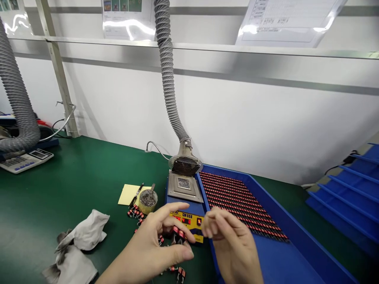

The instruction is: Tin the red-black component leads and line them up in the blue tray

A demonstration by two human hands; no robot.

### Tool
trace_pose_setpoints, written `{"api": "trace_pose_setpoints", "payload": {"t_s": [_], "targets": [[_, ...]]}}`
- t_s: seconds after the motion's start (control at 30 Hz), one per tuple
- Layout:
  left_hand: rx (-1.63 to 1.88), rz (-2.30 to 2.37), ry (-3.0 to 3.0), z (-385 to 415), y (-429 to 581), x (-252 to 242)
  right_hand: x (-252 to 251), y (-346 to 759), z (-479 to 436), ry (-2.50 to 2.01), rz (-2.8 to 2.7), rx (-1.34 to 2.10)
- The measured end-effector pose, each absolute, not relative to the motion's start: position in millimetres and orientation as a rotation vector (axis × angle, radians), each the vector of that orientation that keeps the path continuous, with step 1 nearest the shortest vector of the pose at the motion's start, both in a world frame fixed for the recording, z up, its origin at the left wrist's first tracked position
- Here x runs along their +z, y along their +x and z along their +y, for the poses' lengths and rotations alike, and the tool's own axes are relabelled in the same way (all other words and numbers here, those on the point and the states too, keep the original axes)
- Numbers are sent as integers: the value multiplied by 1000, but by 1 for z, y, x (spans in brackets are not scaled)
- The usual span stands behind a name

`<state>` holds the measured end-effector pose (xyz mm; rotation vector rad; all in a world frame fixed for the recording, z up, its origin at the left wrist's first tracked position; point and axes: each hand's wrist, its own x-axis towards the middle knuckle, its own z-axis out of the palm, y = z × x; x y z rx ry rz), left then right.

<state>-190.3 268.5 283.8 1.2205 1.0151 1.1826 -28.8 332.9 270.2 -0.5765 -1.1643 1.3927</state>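
We see the left hand [154,240] in the lower middle of the frame, its fingers [180,233] closed around a small red-and-black coil part [178,234], which lies just left of the right hand [227,236]. The right hand's fingers are pinched together near it; whether they touch it we cannot tell. More such parts lie in rows in the blue tray [299,236] to the right.

L hand [156,244] palm-down, fingers curled, thumb out. R hand [231,240] beside it, fingers pinched tog.
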Motion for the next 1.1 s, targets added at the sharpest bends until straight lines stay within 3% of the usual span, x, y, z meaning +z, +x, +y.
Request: {"api": "trace_pose_setpoints", "payload": {"t_s": [0.13,0.7,1.1], "targets": [[1231,955,1221,269,-189,282,267,-35,326,-570,-1496,1440],[1218,961,1272,269,-184,283,262,-51,321,-570,-1245,1631],[1263,916,1268,268,-182,287,262,-52,318,-585,-1300,1471]]}}
